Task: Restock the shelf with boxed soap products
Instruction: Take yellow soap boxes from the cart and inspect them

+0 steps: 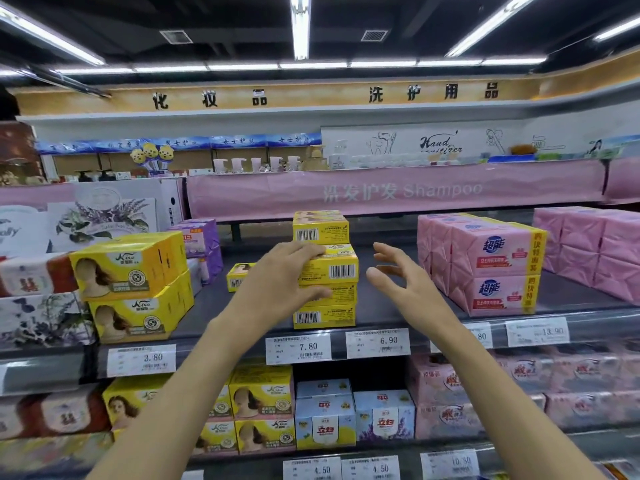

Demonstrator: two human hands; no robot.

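Note:
A stack of several yellow soap boxes (329, 271) stands on the dark shelf (388, 317) at the middle, barcodes facing me. My left hand (277, 285) holds the left side of the stack, its fingers curled over the second box and its thumb under the third. My right hand (398, 282) hovers just right of the stack with spread fingers, touching nothing. One more yellow box (237, 277) lies alone farther back on the shelf, partly hidden by my left hand.
Two larger yellow soap packs (133, 285) are stacked at the shelf's left. Pink soap multipacks (485, 265) stand at the right. Price tags (298, 348) line the shelf edge. The shelf below holds yellow, blue-white and pink boxes (325, 420).

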